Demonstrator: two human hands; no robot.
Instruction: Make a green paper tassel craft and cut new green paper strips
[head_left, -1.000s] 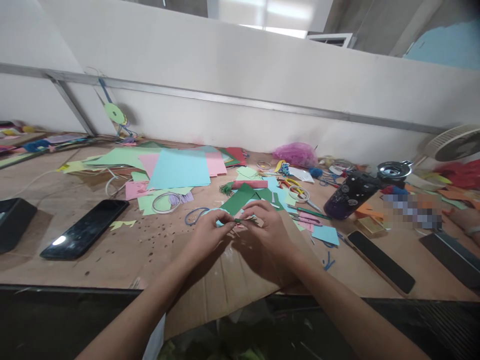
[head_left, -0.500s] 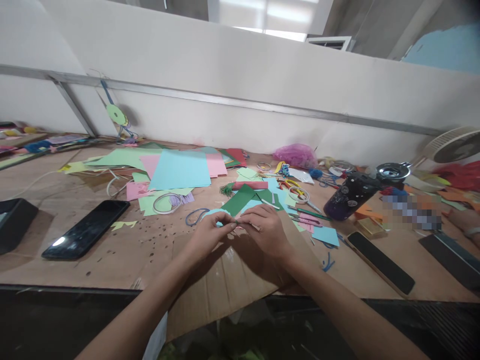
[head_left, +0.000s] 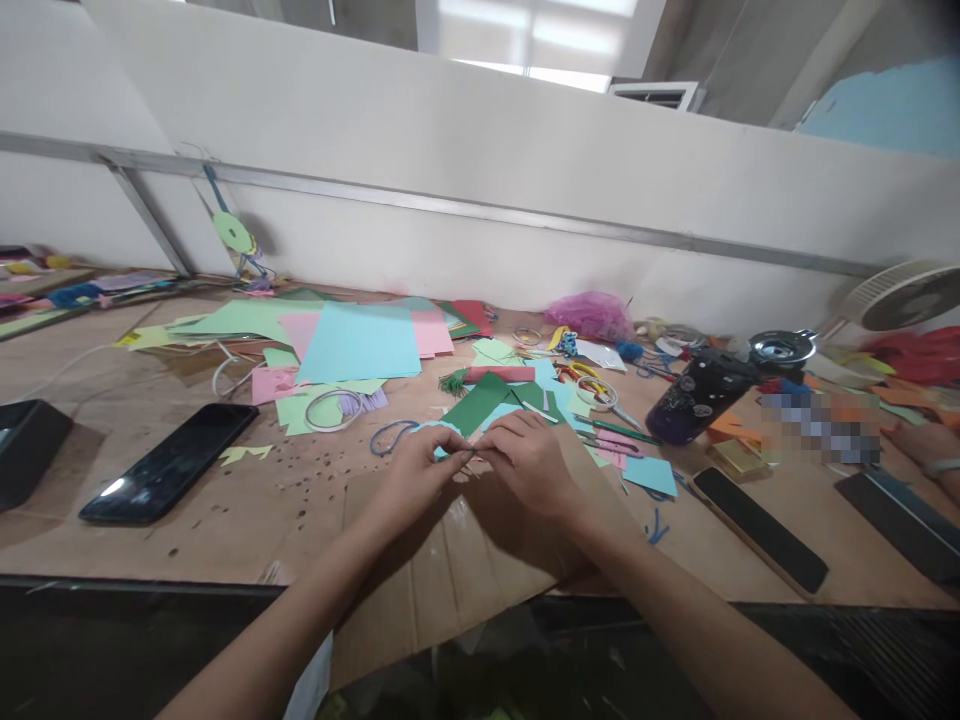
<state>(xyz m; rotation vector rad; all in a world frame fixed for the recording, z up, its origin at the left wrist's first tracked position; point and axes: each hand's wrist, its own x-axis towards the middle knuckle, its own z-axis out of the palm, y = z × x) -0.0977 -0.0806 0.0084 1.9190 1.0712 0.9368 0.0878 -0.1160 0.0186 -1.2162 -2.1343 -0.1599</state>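
Observation:
My left hand (head_left: 416, 468) and my right hand (head_left: 525, 460) meet fingertip to fingertip over a sheet of brown cardboard (head_left: 450, 560) at the table's near edge. Together they pinch a small, thin green paper piece (head_left: 472, 452), mostly hidden by the fingers. Just beyond the hands lie a dark green paper sheet (head_left: 474, 402) and a light blue scrap (head_left: 439, 430). A red paper roll with a green fringe (head_left: 491, 375) lies further back.
Coloured paper sheets (head_left: 352, 340) cover the table's middle. A black phone (head_left: 171, 460) lies at left, a dark box (head_left: 26, 445) further left. At right are scissors (head_left: 596, 385), a dark bottle (head_left: 694, 392), another phone (head_left: 761, 525), a fan (head_left: 900, 295) and another person's hand (head_left: 930, 445).
My hands have drawn closer together, the right fingers sliding left to the left fingertips. The green piece between them shows less than before.

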